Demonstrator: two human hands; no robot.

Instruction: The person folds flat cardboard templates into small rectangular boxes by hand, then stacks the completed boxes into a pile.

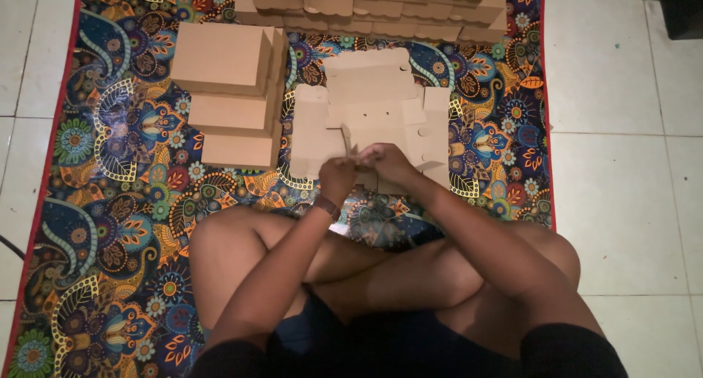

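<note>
Seated cross-legged on a patterned mat [110, 224], a person pinches the near edge of a flat cardboard box blank [373, 122] with left hand [338, 177] and right hand [387, 161] closed — light, stiff sheet, likely creasing easily, best gripped at flaps beside folded boxes [231, 92].

Three folded cardboard boxes [233, 100] are counted at left, stacked stepwise. One patterned mat [110, 224] — one pile of flat box blanks [370, 107] — number of sheets not countable. Two hands seen.
</note>
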